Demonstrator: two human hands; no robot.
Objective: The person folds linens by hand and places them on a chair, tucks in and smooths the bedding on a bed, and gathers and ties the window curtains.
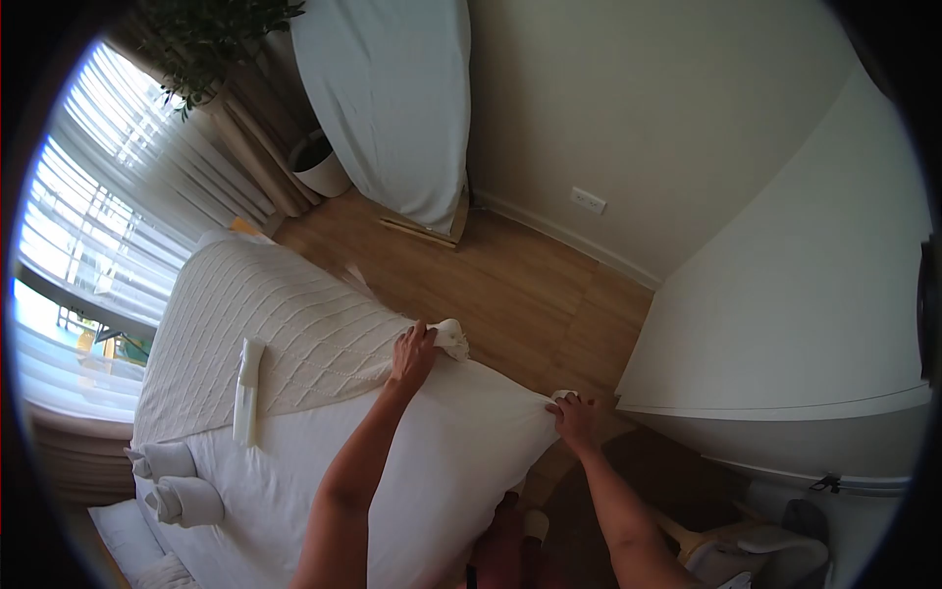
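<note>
A bed with a white duvet [451, 432] lies in front of me. Across its far part is spread a cream ribbed throw [285, 304]. At the bed's right side, my left hand [414, 353] has its fingers closed on the throw's edge, where a bunched end sticks out past the knuckles. My right hand [576, 420] pinches the near right edge of the white duvet, drawing the cloth taut toward it. A folded white cloth strip [247, 393] lies on the throw and duvet. Rolled grey-white towels [188, 501] sit at the bed's left.
Wooden floor [530, 294] runs along the bed's right side. Beyond stand a cloth-covered leaning panel [392, 108] and a potted plant [319, 162]. A white cabinet [775, 265] rises at right, with a chair [746, 550] below it. Curtained windows [108, 216] are at left.
</note>
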